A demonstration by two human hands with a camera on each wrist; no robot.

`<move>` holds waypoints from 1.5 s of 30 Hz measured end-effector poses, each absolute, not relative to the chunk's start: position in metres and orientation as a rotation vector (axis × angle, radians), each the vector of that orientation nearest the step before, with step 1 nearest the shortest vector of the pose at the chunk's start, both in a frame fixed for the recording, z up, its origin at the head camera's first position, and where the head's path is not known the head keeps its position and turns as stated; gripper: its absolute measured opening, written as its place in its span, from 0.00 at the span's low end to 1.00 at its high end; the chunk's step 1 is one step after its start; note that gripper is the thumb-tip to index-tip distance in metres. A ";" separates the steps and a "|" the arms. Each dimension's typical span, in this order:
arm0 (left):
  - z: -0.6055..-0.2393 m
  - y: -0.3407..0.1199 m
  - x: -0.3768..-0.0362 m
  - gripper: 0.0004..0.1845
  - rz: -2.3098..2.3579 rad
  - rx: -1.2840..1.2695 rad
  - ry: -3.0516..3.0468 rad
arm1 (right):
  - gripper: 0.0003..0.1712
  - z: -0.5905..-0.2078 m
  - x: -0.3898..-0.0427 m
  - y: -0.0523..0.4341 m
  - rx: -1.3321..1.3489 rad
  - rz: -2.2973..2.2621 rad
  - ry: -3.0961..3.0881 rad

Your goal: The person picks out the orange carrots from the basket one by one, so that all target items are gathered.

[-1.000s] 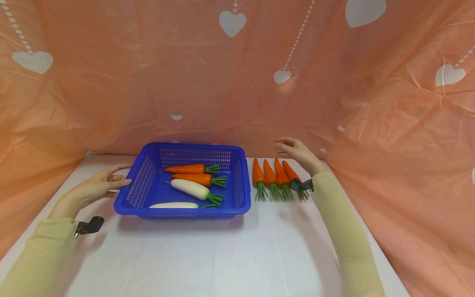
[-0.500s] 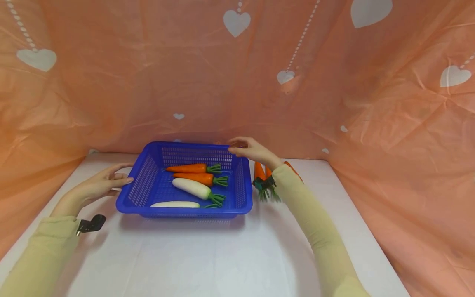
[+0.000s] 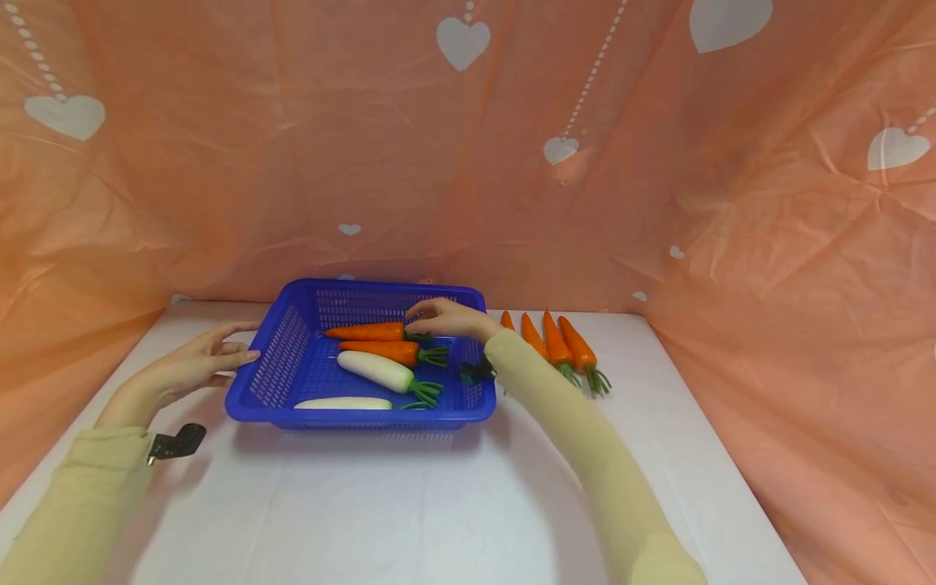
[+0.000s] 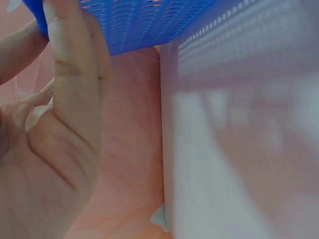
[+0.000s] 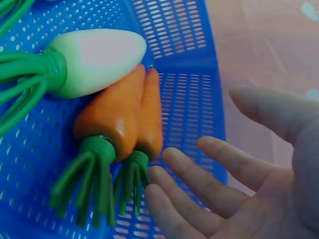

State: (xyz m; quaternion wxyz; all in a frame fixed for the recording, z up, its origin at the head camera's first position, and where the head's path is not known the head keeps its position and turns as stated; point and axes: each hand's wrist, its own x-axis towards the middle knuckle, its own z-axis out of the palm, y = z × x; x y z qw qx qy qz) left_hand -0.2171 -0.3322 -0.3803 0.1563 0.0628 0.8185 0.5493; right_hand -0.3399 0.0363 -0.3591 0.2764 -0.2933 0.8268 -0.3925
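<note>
Neither hand grips anything: the right hand (image 3: 448, 318) reaches into the blue basket (image 3: 281, 370) with fingers loosely spread and only slightly bent, their tips just at the green stalks of the rear carrot (image 3: 366, 331), and the right wrist view shows the palm open with the fingers (image 5: 199, 186) beside the leafy ends, touching or nearly so; which, I cannot tell. The left hand (image 3: 192, 367) lies relaxed at mid-left of the head view, straight fingers (image 4: 75, 59) laid flat against the basket's perforated outer wall. The basket is glossy hard plastic, rectangular, with slotted mesh walls and a rolled rim, standing left of centre on the smooth white table (image 3: 439, 504). Inside it lie two smooth orange carrots side by side, the rear one and a second carrot (image 3: 380, 351) close in front, both tapered with ribbed green tops pointing right. Below them a plump white radish (image 3: 374, 370) lies at a slant, its green stalks towards the lower right, and a slimmer white radish (image 3: 342, 403) rests along the front wall. To the right of the basket, partly behind the pale yellow sleeve (image 3: 578, 439), a row of loose carrots (image 3: 570, 349) lies on the table, tips pointing away. A crinkled peach sheet with white hearts (image 3: 461, 41) fills the background.
</note>
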 end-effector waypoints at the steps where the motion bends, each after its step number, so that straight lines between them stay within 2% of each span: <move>1: -0.380 -0.332 -0.216 0.36 1.565 0.179 2.348 | 0.26 -0.361 -0.340 0.034 -0.792 -1.036 2.227; 20: -0.381 -0.334 -0.218 0.36 1.566 0.143 2.343 | 0.22 -0.380 -0.340 0.007 -0.733 -0.845 2.235; 33: -0.380 -0.332 -0.218 0.36 1.582 0.149 2.337 | 0.19 -0.382 -0.338 -0.003 -0.856 -0.925 2.007; 40: -0.381 -0.333 -0.217 0.36 1.584 0.157 2.332 | 0.27 -0.384 -0.333 -0.004 -0.776 -0.828 2.163; 45: -0.381 -0.332 -0.216 0.36 1.587 0.153 2.336 | 0.29 -0.385 -0.329 -0.005 -0.769 -0.794 2.225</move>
